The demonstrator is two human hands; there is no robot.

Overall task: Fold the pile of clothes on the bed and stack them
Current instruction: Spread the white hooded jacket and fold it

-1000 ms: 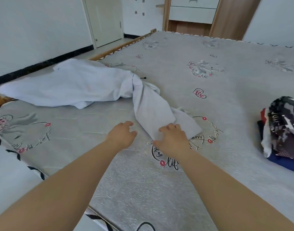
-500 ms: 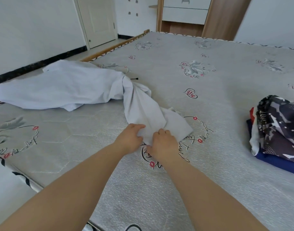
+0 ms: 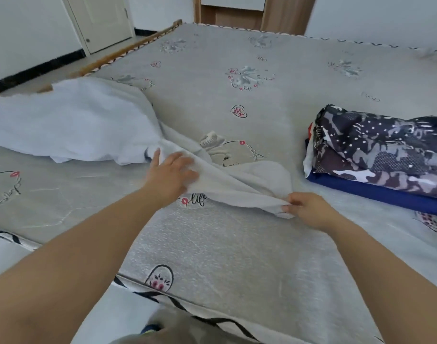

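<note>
On the grey printed mattress (image 3: 237, 256), right hand (image 3: 309, 209) pinches white garment (image 3: 71, 122); left hand (image 3: 170, 175) lies flat.

The large white cloth garment (image 3: 71, 125) is matt woven fabric, soft and creased, with a slightly fuzzy look where it bunches. The grey quilted mattress surface (image 3: 237, 244) is cloth with a fine pebbled texture and a faint sheen; stitched seams and printed red, black and grey motifs mark it. The folded camouflage-patterned cloth item (image 3: 381, 150) is matt printed fabric, smooth, in dark grey, white and maroon. The folded dark blue cloth item (image 3: 376, 192) beneath it is plain, matt and smooth. The brown wooden bed rail (image 3: 128, 49) has a light satin finish. The white panelled door (image 3: 105, 18) is smooth and semi-matt.
</note>
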